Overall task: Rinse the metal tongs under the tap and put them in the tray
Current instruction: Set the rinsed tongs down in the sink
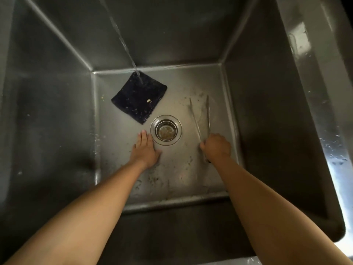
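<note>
1 pair of metal tongs (202, 119) lies on the floor of the deep stainless steel sink (57, 111), right of the round drain strainer (166, 130). Its 2 thin, shiny arms spread apart toward the back wall. The right hand (216, 146) has its grip clenched around the hinge end of the tongs. The left hand (146, 148) rests flat, fingers extended, grip released, just left of the drain. 1 dark, square scrubbing pad (138, 97) lies at the back left, and 1 thin stream of water (124, 41) lands on its far corner. Food specks dot the wet sink floor.
</note>
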`<state>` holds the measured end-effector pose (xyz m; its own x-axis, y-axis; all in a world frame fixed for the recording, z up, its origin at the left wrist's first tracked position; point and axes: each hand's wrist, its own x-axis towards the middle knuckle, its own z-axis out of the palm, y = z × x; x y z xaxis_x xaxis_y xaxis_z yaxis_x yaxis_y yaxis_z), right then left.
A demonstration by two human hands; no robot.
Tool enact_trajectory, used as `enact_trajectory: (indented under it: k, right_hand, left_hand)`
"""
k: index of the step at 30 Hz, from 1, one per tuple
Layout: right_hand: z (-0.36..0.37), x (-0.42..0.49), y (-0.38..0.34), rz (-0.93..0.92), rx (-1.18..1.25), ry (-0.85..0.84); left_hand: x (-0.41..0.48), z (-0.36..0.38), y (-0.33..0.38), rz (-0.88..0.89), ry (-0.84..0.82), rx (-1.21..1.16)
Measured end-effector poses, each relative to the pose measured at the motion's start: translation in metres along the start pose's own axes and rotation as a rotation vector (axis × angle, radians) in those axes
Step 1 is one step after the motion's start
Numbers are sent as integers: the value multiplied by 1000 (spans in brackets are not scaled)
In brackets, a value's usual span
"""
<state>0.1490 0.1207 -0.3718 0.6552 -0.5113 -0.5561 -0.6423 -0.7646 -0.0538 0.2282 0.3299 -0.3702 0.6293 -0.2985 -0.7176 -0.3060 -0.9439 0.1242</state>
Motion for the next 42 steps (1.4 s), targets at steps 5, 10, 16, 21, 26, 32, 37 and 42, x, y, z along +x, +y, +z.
enact_trajectory:
  k: [5,10,16,21,26,32,37,42]
  right_hand:
    - [-17,-7,-1,36,-6,-79]
    - [-62,-23,11,-50,29,-190]
    - [-161,-66,35,-189,138,-226]
    - [-240,-130,72,-164,333,-19]
    - [-305,-190,121,-145,418,236]
    - [-348,-235,223,47,459,418]
    - [-329,-264,300,214,445,543]
    - [-308,-280,358,456,343,597]
  left_hand:
    - [-17,-13,17,21,-75,-28]
    - [-44,-48,49,39,-97,-28]
    - [-99,-124,112,159,-16,0]
    - [-163,-184,177,265,39,-62]
    - [-224,-218,259,402,97,-54]
    - [-279,-226,365,567,84,-85]
    - [-304,-177,432,702,52,18]
    - [-304,-124,449,740,0,271]
